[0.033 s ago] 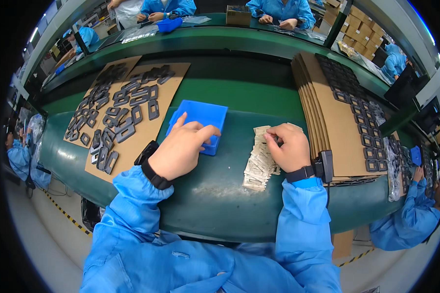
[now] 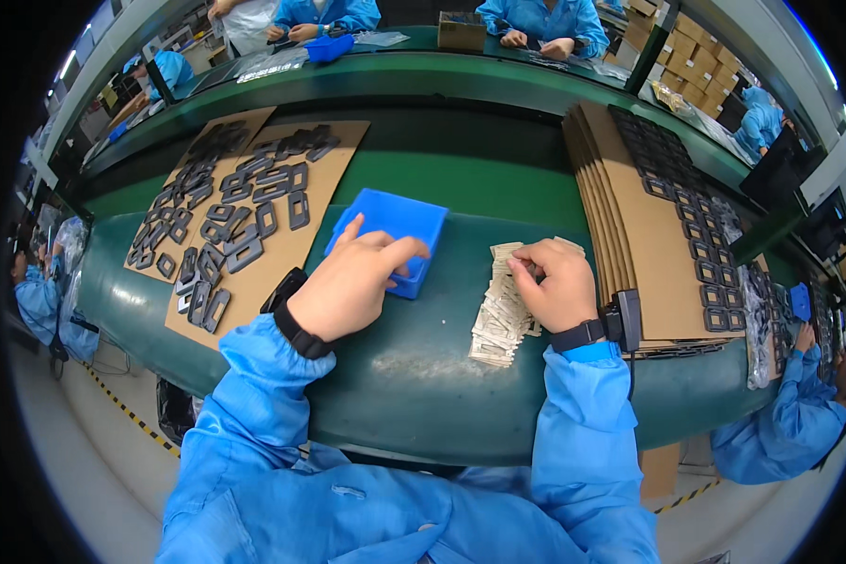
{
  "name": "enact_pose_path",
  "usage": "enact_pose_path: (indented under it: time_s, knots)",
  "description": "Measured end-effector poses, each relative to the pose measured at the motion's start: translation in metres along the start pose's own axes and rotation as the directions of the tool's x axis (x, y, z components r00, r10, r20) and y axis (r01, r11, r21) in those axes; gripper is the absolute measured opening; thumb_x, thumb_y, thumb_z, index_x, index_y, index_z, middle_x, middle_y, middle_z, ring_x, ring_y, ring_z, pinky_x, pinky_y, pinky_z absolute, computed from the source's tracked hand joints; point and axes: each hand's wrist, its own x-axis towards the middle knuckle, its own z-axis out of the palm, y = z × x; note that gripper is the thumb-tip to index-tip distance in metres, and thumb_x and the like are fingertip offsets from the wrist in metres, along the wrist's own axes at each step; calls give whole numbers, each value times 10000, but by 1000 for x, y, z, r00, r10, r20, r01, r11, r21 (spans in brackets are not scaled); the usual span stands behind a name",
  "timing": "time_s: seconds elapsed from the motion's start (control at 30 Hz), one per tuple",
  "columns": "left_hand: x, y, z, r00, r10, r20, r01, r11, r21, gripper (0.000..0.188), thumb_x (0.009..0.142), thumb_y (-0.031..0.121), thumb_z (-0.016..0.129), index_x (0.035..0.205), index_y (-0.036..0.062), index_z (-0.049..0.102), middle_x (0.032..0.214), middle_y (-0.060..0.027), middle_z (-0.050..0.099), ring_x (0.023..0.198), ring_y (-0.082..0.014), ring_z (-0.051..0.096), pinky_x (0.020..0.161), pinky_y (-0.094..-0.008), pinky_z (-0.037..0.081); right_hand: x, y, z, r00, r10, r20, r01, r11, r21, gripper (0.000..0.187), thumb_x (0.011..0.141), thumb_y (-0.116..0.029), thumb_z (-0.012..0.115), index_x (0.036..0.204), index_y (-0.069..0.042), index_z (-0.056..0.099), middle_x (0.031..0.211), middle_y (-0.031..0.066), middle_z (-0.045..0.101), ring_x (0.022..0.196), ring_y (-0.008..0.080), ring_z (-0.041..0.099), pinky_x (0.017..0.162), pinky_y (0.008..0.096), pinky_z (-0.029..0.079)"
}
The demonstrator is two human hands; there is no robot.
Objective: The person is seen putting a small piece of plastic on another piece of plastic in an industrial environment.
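A small blue plastic bin [image 2: 409,212] stands on the green work surface [image 2: 414,395] in front of me. My left hand [image 2: 343,287] is over its near left side, fingers bent around the wall and one finger raised. The fingertips are partly hidden inside the bin. To the right lies a loose pile of thin, pale, flat strips [image 2: 500,324], beige to silvery. My right hand [image 2: 556,282] rests on the pile's right side, thumb and fingers curled together. Whatever is between those fingertips is hidden.
Cardboard sheets [image 2: 334,174] at left carry many scattered dark rectangular frames [image 2: 244,252]. At right, a stack of cardboard [image 2: 663,273] bears rows of black frames [image 2: 703,250]. A raised green shelf [image 2: 423,75] crosses behind, with co-workers in blue beyond it.
The blue bin has turned slightly, its far side shifting a little to the right. Both hands stay in nearly the same place.
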Motion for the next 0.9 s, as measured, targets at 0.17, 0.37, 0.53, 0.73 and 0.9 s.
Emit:
enact_pose_path:
  time_s: [0.17,0.37,0.53,0.73,0.9]
  knots:
    - [11,-50,-20,991,32,-133,-27,999,41,572,665,-183,495,1130,134,597,966,-20,703,1170,-281,590,1174,-632,241,2,-4,1,1000,16,23,-17,999,42,121,832,-144,726,859,-26,719,798,117,675,703,293,644,631,378,505]
    - [14,-45,-4,919,65,-388,-39,996,75,317,850,91,702,1162,68,649,1060,-145,677,1110,-351,598,986,-459,468,-2,-6,1,994,1,109,6,998,-59,158,798,-192,769,853,-53,717,800,108,672,718,291,654,646,376,516]
    - [15,-42,38,988,95,-125,-70,979,190,424,808,-13,622,1198,149,654,1117,-91,663,1173,-306,571,1120,-619,304,-4,-19,-18,935,199,294,-133,964,-229,333,662,-269,871,877,-60,727,796,87,682,758,288,673,662,387,522]
    - [10,-48,19,984,67,-167,-48,992,117,284,774,-54,566,918,138,717,1174,-35,650,1292,-275,509,1169,-644,255,-6,-5,-14,907,252,337,-202,963,-176,258,679,-133,849,898,-56,737,819,106,705,736,276,685,662,382,534]
    - [10,-64,22,966,105,-236,-57,978,201,246,790,14,620,984,120,726,1310,-62,637,1344,-285,487,1147,-532,356,-4,-2,-11,923,233,306,-198,970,-140,163,726,-35,776,871,-41,701,764,95,661,676,257,654,648,359,527]
